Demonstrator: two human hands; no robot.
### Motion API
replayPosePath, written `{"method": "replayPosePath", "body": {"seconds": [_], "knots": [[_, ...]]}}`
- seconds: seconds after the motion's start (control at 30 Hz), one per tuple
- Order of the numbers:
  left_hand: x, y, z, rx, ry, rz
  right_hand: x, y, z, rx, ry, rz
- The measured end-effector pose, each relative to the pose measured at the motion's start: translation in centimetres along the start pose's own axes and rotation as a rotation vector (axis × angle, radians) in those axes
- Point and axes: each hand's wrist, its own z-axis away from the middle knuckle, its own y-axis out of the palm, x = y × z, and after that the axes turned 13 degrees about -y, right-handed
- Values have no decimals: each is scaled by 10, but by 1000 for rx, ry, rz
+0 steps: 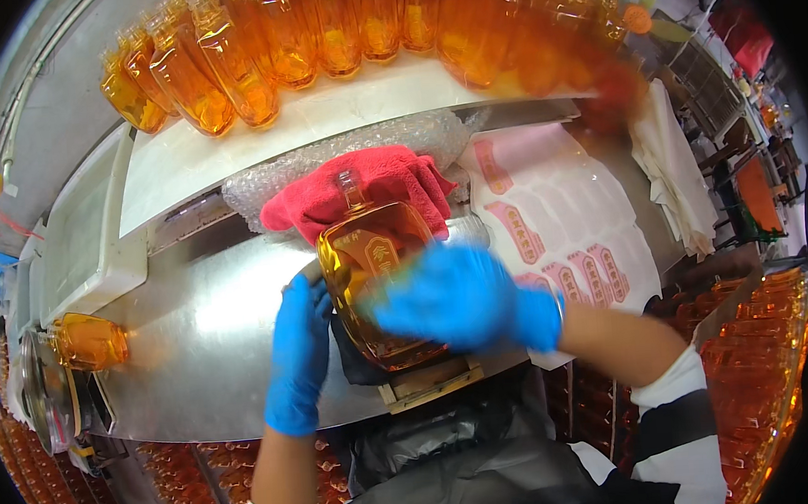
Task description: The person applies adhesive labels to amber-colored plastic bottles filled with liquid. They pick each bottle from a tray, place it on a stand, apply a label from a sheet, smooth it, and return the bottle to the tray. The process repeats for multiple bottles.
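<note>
A flat, amber glass bottle (366,250) with a gold label lies tilted in front of me, its clear neck on a folded red towel (311,195). My left hand (297,353), in a blue glove, grips the bottle's left side, with its fingertips partly hidden at the edge. Over the label and right side, my blue-gloved right hand (468,299) is smeared by motion. Its fingers cannot be made out clearly, nor whether anything is in them. Beneath the bottle's base are a dark cloth (355,360) and a wooden block (432,387).
Amber bottles (337,32) line a white shelf (183,169) at the back. Bubble wrap (245,183) lies behind the towel. Label sheets (560,204) spread to the right. A lone amber bottle (92,341) lies at the left, near a white plastic bin (94,236).
</note>
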Motion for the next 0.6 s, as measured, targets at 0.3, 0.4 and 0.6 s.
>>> {"method": "replayPosePath", "body": {"seconds": [0.3,0.4,0.6], "knots": [[-72,29,-29,302,-401,206,59,-64,55,-655,1370,-875],[-84,38,-11,207,-255,-51,41,-56,56,-870,1366,-1073],[-77,37,7,117,194,-401,-14,-75,28,-853,1369,-946]]}}
